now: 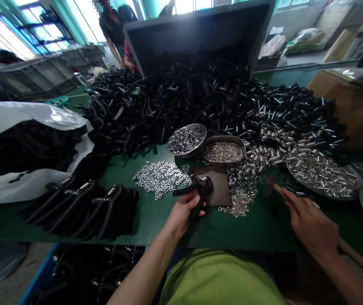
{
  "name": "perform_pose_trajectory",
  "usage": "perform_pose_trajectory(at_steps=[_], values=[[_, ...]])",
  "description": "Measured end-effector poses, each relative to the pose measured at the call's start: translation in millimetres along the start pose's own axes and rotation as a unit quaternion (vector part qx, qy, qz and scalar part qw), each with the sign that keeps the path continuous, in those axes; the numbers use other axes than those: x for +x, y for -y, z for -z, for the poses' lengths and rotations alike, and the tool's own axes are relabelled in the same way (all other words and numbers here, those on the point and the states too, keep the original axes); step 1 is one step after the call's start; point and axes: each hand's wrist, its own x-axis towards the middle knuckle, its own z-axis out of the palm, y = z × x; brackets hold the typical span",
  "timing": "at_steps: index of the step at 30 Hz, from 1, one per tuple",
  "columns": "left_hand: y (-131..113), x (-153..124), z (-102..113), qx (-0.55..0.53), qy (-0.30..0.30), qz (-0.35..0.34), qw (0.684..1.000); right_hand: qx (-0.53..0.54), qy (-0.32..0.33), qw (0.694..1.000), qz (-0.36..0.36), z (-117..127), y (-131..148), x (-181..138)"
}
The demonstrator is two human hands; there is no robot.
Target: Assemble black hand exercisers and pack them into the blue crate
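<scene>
My left hand (186, 212) is closed around a black two-legged part (197, 192) with a small silver spring near its top. The part rests on a dark square block (221, 188). My right hand (311, 224) grips a hammer (279, 189) by its wooden handle, off to the right of the block; its head is blurred. Flat silver nuts or washers (160, 178) lie in a pile left of the block. Small metal pins (240, 203) and loose springs (267, 154) are scattered to its right.
Behind stands a heap of black handles (168, 101), spilling from a tipped grey bin (200, 34). Metal bowls (186, 140) of small parts stand nearby. Sprung black parts (105, 212) lie in a row at left, beside a white bag (35, 114). A cardboard box (350, 106) sits right.
</scene>
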Motion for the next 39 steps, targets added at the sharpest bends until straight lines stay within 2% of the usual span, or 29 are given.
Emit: perform_pose_trajectory(at_steps=[2,4,8,10,12,15,17,20,24,26,29,32,35,37,39], values=[[6,-2,-9,-0.078,-0.018,0.042,0.996,-0.035,0.019,0.999,-0.013,-8,-17,-6],[12,-4,-16,-0.084,-0.028,0.034,0.996,-0.04,0.038,0.998,-0.017,-12,-23,-4],[14,-15,-19,0.051,-0.011,-0.042,0.998,0.062,0.044,0.997,0.025,-12,-5,10],[11,-24,-17,0.14,-0.011,-0.082,0.987,0.146,0.07,0.985,0.064,-12,12,15],[8,-33,-17,0.229,-0.023,-0.143,0.963,0.203,0.107,0.97,0.083,-16,27,17],[8,-43,-28,0.366,-0.022,-0.254,0.895,0.226,0.145,0.961,0.067,-21,40,17],[13,-43,-43,0.446,0.024,-0.302,0.842,0.22,0.16,0.96,0.059,-23,43,17],[28,-30,-72,0.553,0.101,-0.347,0.751,0.229,0.168,0.958,0.047,-21,43,19],[44,-3,-102,0.677,0.117,-0.383,0.617,0.307,0.163,0.937,-0.031,-15,40,22],[47,7,-109,0.709,0.115,-0.387,0.579,0.339,0.164,0.924,-0.063,-12,38,23],[48,13,-116,0.731,0.118,-0.39,0.547,0.37,0.162,0.911,-0.088,-9,36,23],[48,14,-124,0.743,0.129,-0.394,0.526,0.393,0.162,0.899,-0.109,-8,35,22],[47,14,-129,0.742,0.122,-0.384,0.535,0.415,0.167,0.883,-0.139,-10,34,21],[44,15,-127,0.721,0.116,-0.366,0.577,0.435,0.165,0.871,-0.154,-11,34,22],[38,15,-119,0.659,0.124,-0.33,0.665,0.453,0.163,0.862,-0.159,-10,37,26]])
